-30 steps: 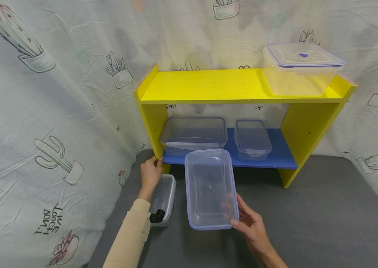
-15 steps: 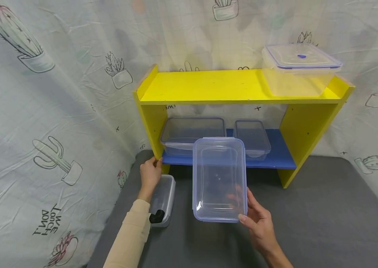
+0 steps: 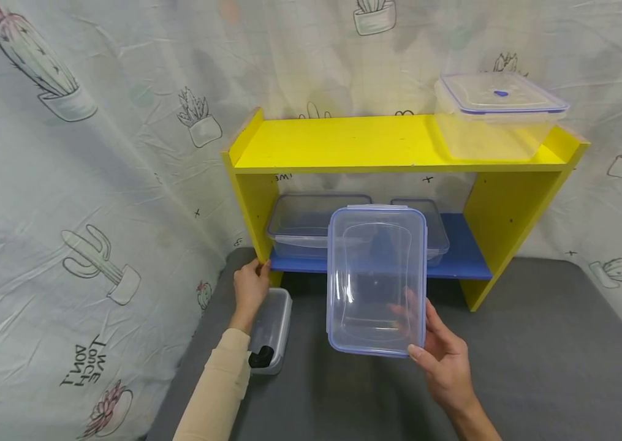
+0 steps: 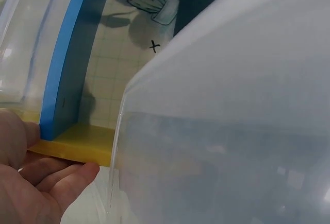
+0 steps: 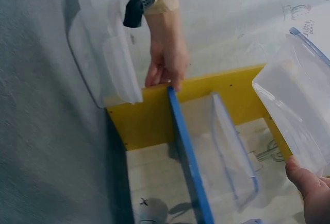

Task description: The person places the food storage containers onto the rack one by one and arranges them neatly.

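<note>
- Far left, we note the cactus-print cloth (image 3: pixel 95 184) hung as a backdrop around the grey table (image 3: pixel 537 367).
- The left hand (image 3: pixel 249 288) rests against the left upright of the yellow shelf (image 3: pixel 344 144), fingers curled around the upright's front edge near the blue lower board (image 3: pixel 462 260); the right wrist view shows the fingertips hooked on that edge.
- Just below that wrist, a small lidded box (image 3: pixel 271 327) lies on the table, touching or nearly touching the sleeve; we cannot tell which.
- On the blue board, a wide clear container (image 3: pixel 299 223) sits to the left and a narrower container (image 3: pixel 437 229) to the right, both partly hidden.
- Centre: the clear rectangular container (image 3: pixel 377 278) is held off the table in front of the shelf opening, long axis running away from the person toward the shelf, its broad face tipped up toward the head camera. It seems to be turned base-up, though the clear plastic leaves this unsure.
- The right hand (image 3: pixel 443 361) grips it at the near right corner, thumb on the near face, fingers showing through the plastic behind. The container lies up and left of this hand, the nearer of the two.
- Upper right: a large lidded tub (image 3: pixel 498 116) stands on the shelf's top board, well apart.
</note>
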Available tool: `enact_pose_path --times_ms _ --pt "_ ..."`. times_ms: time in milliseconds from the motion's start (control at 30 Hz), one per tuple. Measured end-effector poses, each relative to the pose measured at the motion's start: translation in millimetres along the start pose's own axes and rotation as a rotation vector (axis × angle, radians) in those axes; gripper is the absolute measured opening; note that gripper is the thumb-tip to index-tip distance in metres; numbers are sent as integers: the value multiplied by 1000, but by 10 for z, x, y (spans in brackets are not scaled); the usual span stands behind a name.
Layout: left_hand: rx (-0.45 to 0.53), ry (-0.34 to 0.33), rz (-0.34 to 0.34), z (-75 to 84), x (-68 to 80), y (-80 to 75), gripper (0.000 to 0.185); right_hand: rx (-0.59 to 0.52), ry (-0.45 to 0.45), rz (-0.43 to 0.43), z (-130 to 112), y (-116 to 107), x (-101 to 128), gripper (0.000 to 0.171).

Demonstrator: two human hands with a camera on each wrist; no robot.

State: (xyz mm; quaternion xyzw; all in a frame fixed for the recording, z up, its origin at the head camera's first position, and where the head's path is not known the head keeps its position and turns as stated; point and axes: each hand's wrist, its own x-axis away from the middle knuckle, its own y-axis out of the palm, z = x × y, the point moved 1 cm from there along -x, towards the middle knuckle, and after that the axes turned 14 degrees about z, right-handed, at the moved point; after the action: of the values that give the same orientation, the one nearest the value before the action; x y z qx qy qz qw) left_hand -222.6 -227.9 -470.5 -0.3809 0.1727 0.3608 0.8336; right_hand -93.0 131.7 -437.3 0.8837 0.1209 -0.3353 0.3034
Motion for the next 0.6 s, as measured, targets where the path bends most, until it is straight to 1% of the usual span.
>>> enact_pose_path --times_ms 167,433,600 --pt "3 -7 4 -7 6 5 25 -1 -29 3 -63 38 -146 73" --pt "4 -7 1 12 17 2 24 -41 -68 17 -190 81 -341 69" --pt "6 -2 7 14 17 -15 24 -54 -56 39 -257 96 -444 67"
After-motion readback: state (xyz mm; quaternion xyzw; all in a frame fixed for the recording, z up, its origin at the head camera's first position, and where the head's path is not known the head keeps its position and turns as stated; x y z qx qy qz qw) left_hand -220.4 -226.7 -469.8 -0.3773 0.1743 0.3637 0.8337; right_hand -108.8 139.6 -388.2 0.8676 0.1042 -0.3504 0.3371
